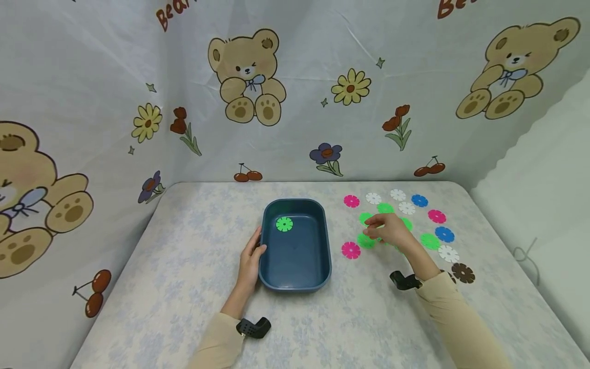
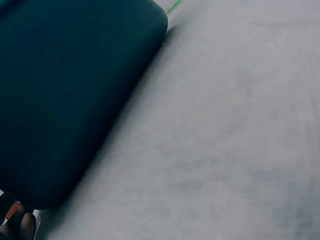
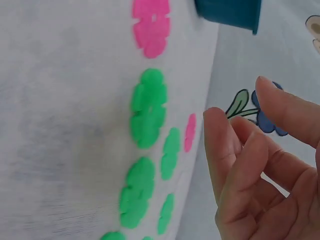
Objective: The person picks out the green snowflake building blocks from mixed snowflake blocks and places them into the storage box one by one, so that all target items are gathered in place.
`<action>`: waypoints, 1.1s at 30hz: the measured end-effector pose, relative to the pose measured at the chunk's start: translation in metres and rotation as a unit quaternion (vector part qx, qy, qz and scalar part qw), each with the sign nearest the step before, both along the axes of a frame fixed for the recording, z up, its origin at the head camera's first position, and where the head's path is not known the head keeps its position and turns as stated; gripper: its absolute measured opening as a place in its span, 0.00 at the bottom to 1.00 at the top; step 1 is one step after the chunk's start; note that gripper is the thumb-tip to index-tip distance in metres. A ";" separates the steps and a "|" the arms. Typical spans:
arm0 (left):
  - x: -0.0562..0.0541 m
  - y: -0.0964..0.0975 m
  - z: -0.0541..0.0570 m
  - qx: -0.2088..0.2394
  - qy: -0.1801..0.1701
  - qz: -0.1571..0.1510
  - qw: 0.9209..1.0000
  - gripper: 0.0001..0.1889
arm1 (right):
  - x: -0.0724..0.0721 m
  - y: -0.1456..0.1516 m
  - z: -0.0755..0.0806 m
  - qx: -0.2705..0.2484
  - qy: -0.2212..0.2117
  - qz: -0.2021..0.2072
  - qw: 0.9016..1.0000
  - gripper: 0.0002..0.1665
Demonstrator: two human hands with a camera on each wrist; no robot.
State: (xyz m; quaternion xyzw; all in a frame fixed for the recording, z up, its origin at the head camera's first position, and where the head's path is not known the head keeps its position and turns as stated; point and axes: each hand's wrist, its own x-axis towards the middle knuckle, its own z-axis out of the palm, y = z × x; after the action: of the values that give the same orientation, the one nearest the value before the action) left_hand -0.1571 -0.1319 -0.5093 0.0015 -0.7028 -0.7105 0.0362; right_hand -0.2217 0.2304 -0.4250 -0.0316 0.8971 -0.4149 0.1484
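A dark blue tray point(image 1: 322, 256) sits mid-table with one green flower disc point(image 1: 284, 224) inside. My left hand point(image 1: 251, 256) rests along the tray's left wall, fingers straight and thumb at the rim; the left wrist view shows that wall point(image 2: 75, 100) and one fingertip point(image 2: 22, 225). My right hand point(image 1: 372, 226) hovers over a cluster of green discs point(image 1: 366, 241) right of the tray. In the right wrist view its fingers point(image 3: 235, 145) are loosely curved and hold nothing, just above the green discs point(image 3: 147, 107).
Several more discs lie on the right of the table: pink point(image 1: 351, 250), white point(image 1: 373, 198), blue point(image 1: 444, 234), brown point(image 1: 463, 272). Printed bear cloth walls point(image 1: 295, 102) close in the back and sides. The table's right edge point(image 1: 516, 256) runs close to the discs.
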 end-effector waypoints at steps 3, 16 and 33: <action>0.001 0.000 0.000 -0.001 -0.001 0.002 1.000 0.28 | 0.002 0.006 -0.009 0.005 -0.005 -0.011 1.000 0.25; 0.000 0.001 0.000 0.008 -0.007 0.005 1.000 0.28 | 0.001 0.011 -0.036 0.022 -0.006 -0.036 0.999 0.26; -0.001 0.000 -0.001 0.013 -0.010 -0.001 1.000 0.28 | -0.002 0.002 -0.043 0.113 0.027 -0.039 0.993 0.26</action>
State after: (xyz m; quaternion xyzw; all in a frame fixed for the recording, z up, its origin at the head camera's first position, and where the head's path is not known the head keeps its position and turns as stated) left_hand -0.1582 -0.1320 -0.5100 0.0082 -0.6939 -0.7195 0.0284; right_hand -0.2236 0.2329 -0.4681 0.0090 0.9424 -0.3156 0.1105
